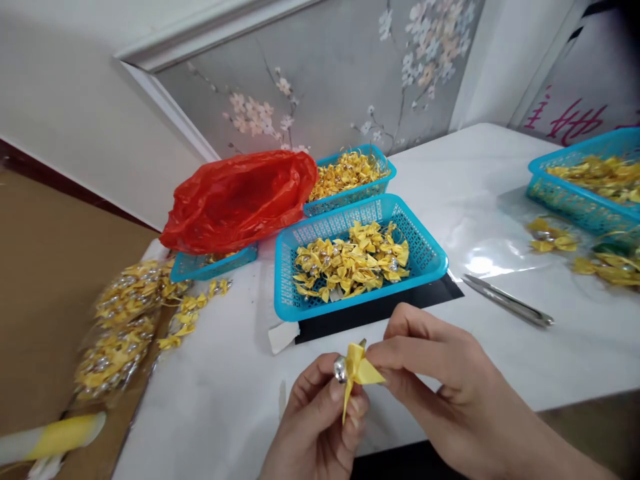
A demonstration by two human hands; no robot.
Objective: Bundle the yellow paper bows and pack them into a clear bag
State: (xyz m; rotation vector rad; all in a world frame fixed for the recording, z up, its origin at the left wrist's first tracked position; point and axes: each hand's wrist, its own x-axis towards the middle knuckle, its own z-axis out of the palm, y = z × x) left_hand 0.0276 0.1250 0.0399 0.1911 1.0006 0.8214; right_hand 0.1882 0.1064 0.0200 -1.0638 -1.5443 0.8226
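Close to the table's front, my left hand (317, 423) pinches a yellow ribbon bow (356, 363) with a round silver bell (341, 370) on its left side. My right hand (440, 373) has its thumb and forefinger closed at the bow's right tail; whether the fingertips grip the ribbon or only touch it is partly hidden. Just beyond both hands stands a blue plastic basket (283, 283) with many similar yellow bows and silver bells. A slim metal tool (510, 301), like tweezers or snips, lies on the table right of the basket.
A red plastic bag (240, 200) lies over another blue basket (215, 268) at left. More bow-filled baskets stand at the back (350, 197) and right (555, 187). Bagged bows (120, 333) sit along the left edge. Loose bows (550, 237) lie at right.
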